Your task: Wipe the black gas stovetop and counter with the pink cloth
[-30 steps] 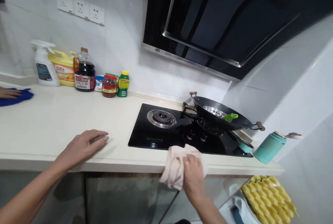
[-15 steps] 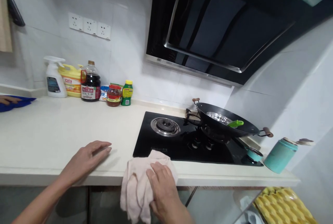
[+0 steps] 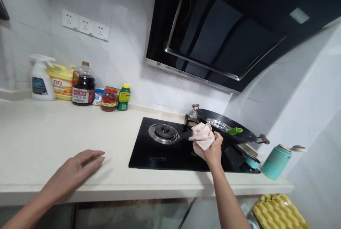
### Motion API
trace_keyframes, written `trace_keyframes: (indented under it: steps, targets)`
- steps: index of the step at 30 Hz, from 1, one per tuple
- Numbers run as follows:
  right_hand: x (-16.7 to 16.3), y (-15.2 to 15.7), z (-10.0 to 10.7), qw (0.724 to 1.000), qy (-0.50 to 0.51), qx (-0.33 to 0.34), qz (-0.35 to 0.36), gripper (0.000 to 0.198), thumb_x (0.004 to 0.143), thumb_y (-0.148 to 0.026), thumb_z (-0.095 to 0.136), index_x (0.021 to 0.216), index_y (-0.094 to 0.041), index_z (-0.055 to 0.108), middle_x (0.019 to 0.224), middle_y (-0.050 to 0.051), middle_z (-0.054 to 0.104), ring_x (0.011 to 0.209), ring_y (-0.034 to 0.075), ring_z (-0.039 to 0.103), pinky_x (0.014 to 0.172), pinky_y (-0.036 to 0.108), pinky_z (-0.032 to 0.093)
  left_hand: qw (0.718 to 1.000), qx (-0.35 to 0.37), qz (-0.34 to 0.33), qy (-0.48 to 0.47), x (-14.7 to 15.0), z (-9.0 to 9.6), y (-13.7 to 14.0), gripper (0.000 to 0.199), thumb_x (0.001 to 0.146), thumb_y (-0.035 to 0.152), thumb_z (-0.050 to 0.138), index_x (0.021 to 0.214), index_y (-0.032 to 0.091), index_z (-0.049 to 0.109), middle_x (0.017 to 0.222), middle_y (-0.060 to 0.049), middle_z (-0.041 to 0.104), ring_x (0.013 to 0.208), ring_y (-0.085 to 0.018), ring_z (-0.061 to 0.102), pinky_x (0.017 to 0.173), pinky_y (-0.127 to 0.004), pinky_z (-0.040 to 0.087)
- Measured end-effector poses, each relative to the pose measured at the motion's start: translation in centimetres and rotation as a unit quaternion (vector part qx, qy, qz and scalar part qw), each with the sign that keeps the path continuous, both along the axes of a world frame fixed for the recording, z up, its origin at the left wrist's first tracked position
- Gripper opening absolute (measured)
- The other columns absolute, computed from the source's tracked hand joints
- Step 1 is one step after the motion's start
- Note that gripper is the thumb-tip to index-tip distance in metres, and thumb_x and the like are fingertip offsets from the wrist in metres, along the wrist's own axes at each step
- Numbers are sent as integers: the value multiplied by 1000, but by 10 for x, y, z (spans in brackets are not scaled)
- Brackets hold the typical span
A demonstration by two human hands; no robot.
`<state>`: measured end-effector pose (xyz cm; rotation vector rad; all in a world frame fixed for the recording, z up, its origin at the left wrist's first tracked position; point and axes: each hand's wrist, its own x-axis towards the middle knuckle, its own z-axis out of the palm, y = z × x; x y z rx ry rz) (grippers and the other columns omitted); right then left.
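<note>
Bunched in my right hand point(image 3: 214, 151) is a pale pink cloth point(image 3: 203, 136), held up over the black gas cooktop point(image 3: 170, 161). The cloth hides part of the cooktop's middle and the near side of a black wok point(image 3: 243, 135). My left hand point(image 3: 76, 168) hovers near the front of the white countertop point(image 3: 114, 179), empty, fingers stretched out and thumb apart. Left of the cloth, the bare burner point(image 3: 163, 134) shows its round metal ring. Inside the wok lie a perforated metal piece point(image 3: 217, 124) and something with a green handle point(image 3: 234, 131).
A spray bottle point(image 3: 42, 80), a yellow jug point(image 3: 61, 84), a soy sauce bottle point(image 3: 83, 87), a red-lidded jar point(image 3: 109, 100) and a green bottle point(image 3: 123, 98) line the wall. A teal canister point(image 3: 276, 162) and small teal cup point(image 3: 252, 162) stand right. The range hood point(image 3: 207, 44) hangs above.
My right hand has lifted the cloth from the counter's front edge and carried it right and forward over the cooktop. The view has shifted, and another person's hand with a blue cloth has left it.
</note>
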<state>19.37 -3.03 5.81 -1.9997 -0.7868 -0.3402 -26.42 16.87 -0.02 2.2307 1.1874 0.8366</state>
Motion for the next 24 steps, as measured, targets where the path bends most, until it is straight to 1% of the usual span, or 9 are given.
trace_keyframes:
  steps: [2,3,7,9,11,14,16,21,24]
  targets:
    - [21,16,8,994,-10,-110,-13,94,82,-54,60,156,-20,13,148,21,42,111,30,64,89,39,50,1000,-2,4,-1,0,-1,1,60,85,74,47,114,28,72,129,-5,69,120,-31,62,105,-43,47]
    - [28,23,8,987,-17,-157,-4,87,86,-51,56,156,-20,15,148,21,41,111,29,64,90,38,49,1000,-1,4,-1,-1,-2,1,60,85,74,47,114,28,72,128,-5,69,119,-30,63,105,-43,48]
    - [42,37,-1,960,-56,-269,61,44,94,-39,48,137,-29,53,135,10,57,116,25,62,99,37,44,1000,16,6,-2,-2,-4,4,59,85,74,48,113,28,73,127,-5,70,118,-31,64,104,-42,49]
    - [43,38,-3,943,-76,-311,94,36,92,-41,55,126,-32,61,131,6,62,119,25,61,100,36,42,1000,18,10,-5,-2,-4,4,58,84,73,50,112,28,74,126,-5,71,117,-32,65,102,-43,51]
    - [43,36,-4,928,-85,-345,112,39,91,-50,56,125,-33,62,126,5,66,117,28,62,98,38,42,1000,17,10,-6,-1,-3,3,58,83,73,51,111,28,75,124,-5,72,115,-32,66,100,-43,52]
    - [41,30,-6,918,-84,-375,102,58,93,-66,44,135,-29,55,119,9,69,111,32,65,93,42,44,1000,19,9,-3,0,-2,2,59,83,73,51,112,27,75,124,-5,72,115,-32,66,100,-43,52]
    - [39,22,-10,916,-81,-382,91,64,94,-69,37,140,-26,50,118,11,69,109,31,66,90,40,45,1000,22,10,3,1,-3,3,60,84,73,51,113,26,74,124,-6,72,115,-32,66,100,-42,52]
    - [30,-6,-23,919,-97,-375,70,53,100,-54,34,135,-19,53,126,15,64,115,28,63,91,34,42,1000,22,12,5,0,-3,4,60,84,72,51,114,25,74,123,-5,73,112,-29,67,97,-38,54]
    - [23,-24,-29,920,-108,-375,46,48,100,-46,36,131,-15,55,122,17,64,113,28,63,91,34,41,1000,15,10,2,0,-1,2,60,84,72,51,114,25,74,123,-5,73,111,-29,68,96,-36,54]
